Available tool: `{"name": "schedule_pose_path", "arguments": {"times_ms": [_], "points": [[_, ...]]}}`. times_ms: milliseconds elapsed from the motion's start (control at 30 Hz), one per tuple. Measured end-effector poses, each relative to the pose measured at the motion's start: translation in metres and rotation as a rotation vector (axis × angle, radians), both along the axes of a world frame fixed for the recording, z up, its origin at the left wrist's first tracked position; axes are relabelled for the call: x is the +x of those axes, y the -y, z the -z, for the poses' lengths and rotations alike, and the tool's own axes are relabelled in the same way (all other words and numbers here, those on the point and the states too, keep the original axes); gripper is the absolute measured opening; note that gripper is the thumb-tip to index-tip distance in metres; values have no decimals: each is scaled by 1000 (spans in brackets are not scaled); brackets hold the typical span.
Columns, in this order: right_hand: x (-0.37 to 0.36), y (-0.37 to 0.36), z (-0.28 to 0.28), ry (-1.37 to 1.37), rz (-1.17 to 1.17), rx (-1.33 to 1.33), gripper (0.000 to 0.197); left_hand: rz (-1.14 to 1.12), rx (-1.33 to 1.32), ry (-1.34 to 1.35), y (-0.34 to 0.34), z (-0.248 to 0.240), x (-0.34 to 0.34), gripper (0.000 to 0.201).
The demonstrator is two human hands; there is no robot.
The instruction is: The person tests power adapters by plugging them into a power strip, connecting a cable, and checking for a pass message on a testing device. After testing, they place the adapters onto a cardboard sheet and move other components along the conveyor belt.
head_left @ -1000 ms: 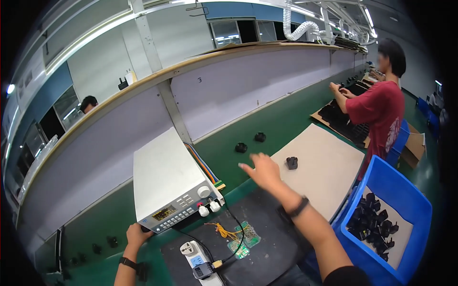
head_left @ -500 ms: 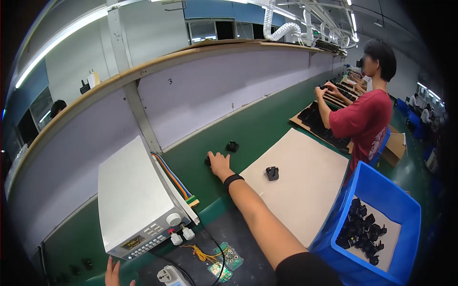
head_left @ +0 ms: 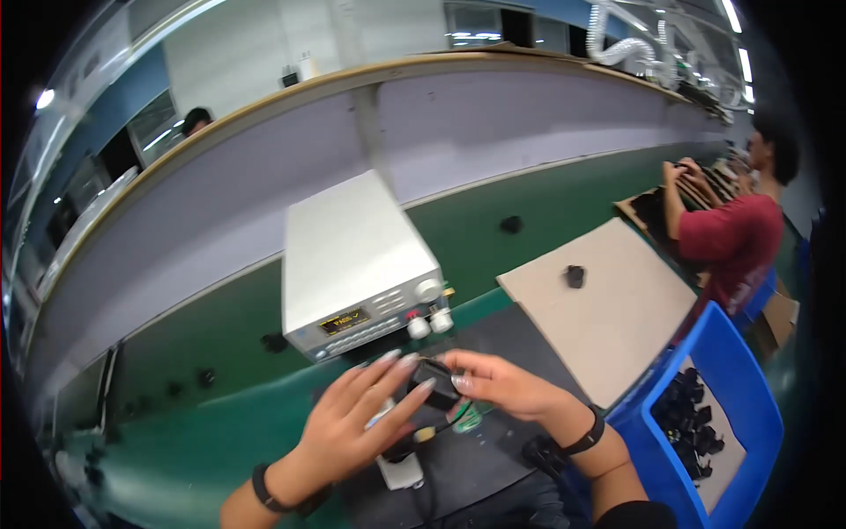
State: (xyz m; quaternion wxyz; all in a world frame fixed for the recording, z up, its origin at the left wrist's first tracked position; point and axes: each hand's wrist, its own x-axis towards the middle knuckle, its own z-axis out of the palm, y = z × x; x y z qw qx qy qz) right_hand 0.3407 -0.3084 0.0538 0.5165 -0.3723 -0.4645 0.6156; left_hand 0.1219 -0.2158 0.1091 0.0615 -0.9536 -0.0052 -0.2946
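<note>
Both my hands meet over the dark mat in front of a grey-white bench instrument (head_left: 352, 256). Between them is a black power adapter (head_left: 438, 385), a small block, slightly blurred. My right hand (head_left: 511, 385) pinches its right side with thumb and fingers. My left hand (head_left: 357, 419) comes from the left, its fingers over the adapter's left edge; its thumb is partly hidden. Beneath the left hand lies a white power socket strip (head_left: 402, 473) with something dark on it. A green circuit board (head_left: 468, 418) shows partly below the adapter.
A blue bin (head_left: 630, 441) at the right holds several black adapters (head_left: 683, 419). One black adapter (head_left: 575, 277) rests on a beige board (head_left: 608, 317); another (head_left: 511, 225) lies on the green table (head_left: 467, 251). More sit left of the instrument. A co-worker in red (head_left: 736, 234) works at the far right.
My right hand has come back from the far table with a black adapter. My left hand has risen from the lower edge to meet it. The view has swung left.
</note>
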Motion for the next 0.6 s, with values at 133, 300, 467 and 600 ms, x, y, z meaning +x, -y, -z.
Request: {"name": "schedule_pose_path", "arguments": {"times_ms": [133, 300, 467, 600], "points": [[-20, -8, 22, -283, -264, -121, 36, 50, -282, -36, -5, 7, -5, 55], [-29, 2, 16, 466, 133, 168, 36, -194, -394, -45, -25, 34, -33, 47], [-31, 15, 56, 1039, 213, 625, 28, -369, -422, -162, -48, 66, -26, 44], [-35, 15, 64, 1020, 218, 527, 18, -443, -414, -308, -58, 68, -17, 46]]}}
